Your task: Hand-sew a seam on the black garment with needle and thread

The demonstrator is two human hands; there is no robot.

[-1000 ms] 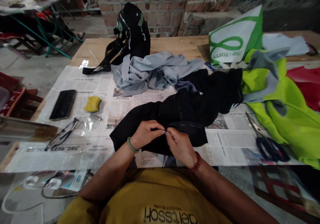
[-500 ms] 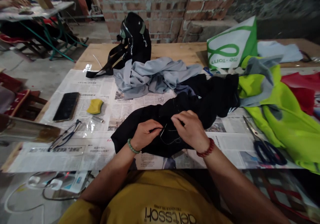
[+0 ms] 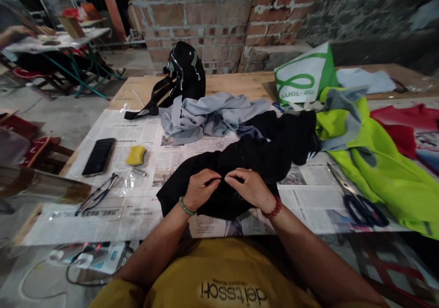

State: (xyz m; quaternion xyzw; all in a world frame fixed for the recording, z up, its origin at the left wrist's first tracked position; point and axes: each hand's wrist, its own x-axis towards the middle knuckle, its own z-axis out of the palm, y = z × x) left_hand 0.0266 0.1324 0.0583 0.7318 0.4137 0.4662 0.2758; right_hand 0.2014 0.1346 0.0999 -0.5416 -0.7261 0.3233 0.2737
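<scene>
My left hand [image 3: 200, 189], with a green bead bracelet at the wrist, is closed in a pinch on a sewing needle [image 3: 222, 179], of which hardly more than a glint shows. Opposite it, my right hand [image 3: 249, 185], wearing a red bead bracelet, pinches with its fingertips almost touching the left ones. What lies between the right fingertips is too small to make out. Both hands are over a black garment [image 3: 183, 177] spread on newspaper. A faint thin thread runs over the dark cloth under the right hand.
Scissors [image 3: 360, 198] lie at right beside a neon yellow garment [image 3: 384, 170]. Behind are grey cloth [image 3: 219, 113], a black bag [image 3: 188, 70] and a white-green bag [image 3: 303, 77]. At left are a phone [image 3: 99, 157], a yellow sponge [image 3: 136, 155] and glasses [image 3: 99, 193].
My right hand has come left and down, closing the gap to my left hand. The needle, plainly seen before at the left fingertips, is now mostly hidden. The camera view has shifted slightly.
</scene>
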